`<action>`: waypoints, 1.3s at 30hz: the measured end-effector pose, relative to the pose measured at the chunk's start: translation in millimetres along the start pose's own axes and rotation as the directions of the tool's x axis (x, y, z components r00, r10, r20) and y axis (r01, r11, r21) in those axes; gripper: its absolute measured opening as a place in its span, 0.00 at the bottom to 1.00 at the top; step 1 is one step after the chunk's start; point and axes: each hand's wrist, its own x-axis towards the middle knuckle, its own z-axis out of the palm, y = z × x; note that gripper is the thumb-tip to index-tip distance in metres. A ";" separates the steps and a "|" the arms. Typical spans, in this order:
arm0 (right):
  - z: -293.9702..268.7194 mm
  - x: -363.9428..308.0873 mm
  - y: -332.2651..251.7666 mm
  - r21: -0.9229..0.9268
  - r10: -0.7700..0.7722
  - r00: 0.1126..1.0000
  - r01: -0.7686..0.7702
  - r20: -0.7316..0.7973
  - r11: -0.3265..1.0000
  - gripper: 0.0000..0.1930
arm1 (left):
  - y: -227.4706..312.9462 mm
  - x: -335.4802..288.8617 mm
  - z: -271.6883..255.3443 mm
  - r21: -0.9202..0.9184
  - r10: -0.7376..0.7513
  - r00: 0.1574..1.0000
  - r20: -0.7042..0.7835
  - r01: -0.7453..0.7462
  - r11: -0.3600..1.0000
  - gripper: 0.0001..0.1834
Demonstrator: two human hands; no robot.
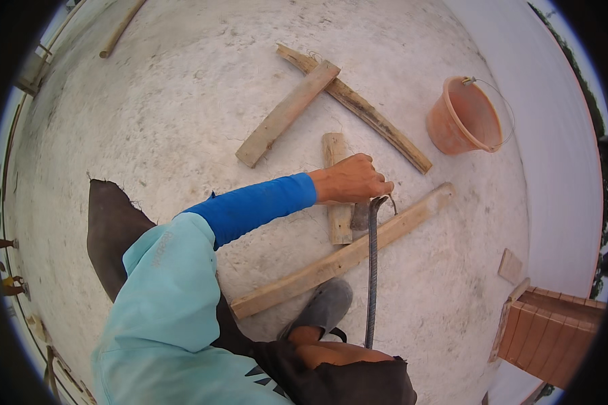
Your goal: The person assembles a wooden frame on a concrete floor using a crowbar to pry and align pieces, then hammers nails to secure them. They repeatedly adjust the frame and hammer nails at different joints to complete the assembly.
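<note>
My left hand (353, 179), its wrist in a blue sleeve, is closed above a short wooden board (340, 226). At its fingertips shows a thin bent metal piece (394, 204), perhaps a nail. Directly below the fingers is the hooked claw of a ribbed metal pry bar (372, 270), whose shaft runs down toward my knee. Beside the claw lies a flat dark piece (361, 217) whose kind is unclear. A long wooden batten (344, 260) slants under the bar. My right hand is out of view, and the bar's lower end is hidden by my leg.
Farther off, a wide plank (287, 115) crosses a narrow, dark-edged batten (378, 125). An orange bucket (446, 125) with a wire handle leans at the right. Stacked reddish tiles (550, 334) sit lower right, near a white wall (554, 169). A pole (123, 28) lies upper left.
</note>
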 end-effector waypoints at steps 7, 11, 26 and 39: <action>-15.9 8.3 18.3 0.044 0.021 0.987 -0.015 -0.158 0.999 0.19 | -0.7 -46.0 13.1 -0.272 -0.742 0.670 0.007 0.716 0.644 0.13; -13.8 50.3 19.7 -0.060 -0.076 0.932 0.059 -0.354 0.996 0.21 | 35.4 -103.8 50.4 -0.144 -0.782 0.622 -0.028 0.772 0.619 0.13; -28.1 134.4 18.0 -0.717 -0.236 0.892 -0.130 -0.387 0.685 0.14 | 51.8 -149.7 30.8 -0.410 -0.895 0.439 0.080 0.833 0.371 0.19; 160.1 145.3 -251.7 0.790 -0.259 0.887 -0.170 0.384 0.589 0.25 | 162.2 -59.5 28.0 -0.772 -0.910 0.375 0.174 0.625 0.110 0.23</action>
